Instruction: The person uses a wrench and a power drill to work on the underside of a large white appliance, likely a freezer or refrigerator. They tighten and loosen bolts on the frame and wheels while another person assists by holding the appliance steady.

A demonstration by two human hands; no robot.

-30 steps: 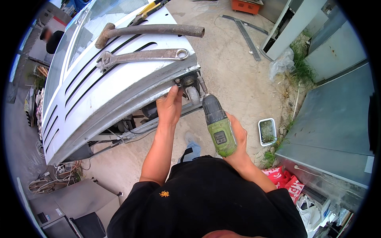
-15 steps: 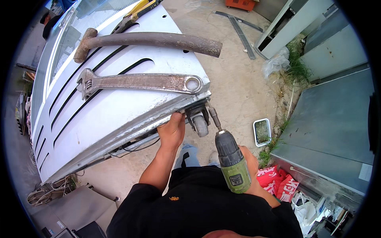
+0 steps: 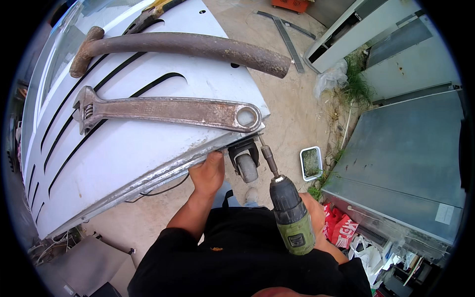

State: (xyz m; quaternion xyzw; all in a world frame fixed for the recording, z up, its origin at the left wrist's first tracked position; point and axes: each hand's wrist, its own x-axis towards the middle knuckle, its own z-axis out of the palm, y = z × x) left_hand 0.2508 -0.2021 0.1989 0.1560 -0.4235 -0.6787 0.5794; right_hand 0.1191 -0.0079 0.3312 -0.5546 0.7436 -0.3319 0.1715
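My right hand (image 3: 313, 218) is closed round the handle of a green and black cordless drill (image 3: 293, 215), mostly hidden behind the drill's body. The drill's long socket bit (image 3: 269, 159) points up to the near right corner of a white metal cabinet (image 3: 148, 148). Just left of the bit, a caster wheel (image 3: 246, 167) in a black bracket sticks out from that corner. My left hand (image 3: 208, 172) grips the cabinet's lower edge beside the caster, its fingers partly hidden. On the slotted panel lie a rusty adjustable wrench (image 3: 170, 110) and a hammer (image 3: 183, 48).
Yellow-handled pliers (image 3: 151, 15) lie on the panel beyond the hammer. Metal strips (image 3: 288, 42) lie on the concrete floor. To the right are a white tub (image 3: 310, 163), grass, a large grey panel (image 3: 396, 163) and red bags (image 3: 342, 226). A dark cable hangs below the cabinet.
The view has shifted, and the cabinet with its tools looks larger and closer. Both hands keep their holds, and the drill's bit stays at the corner by the caster.
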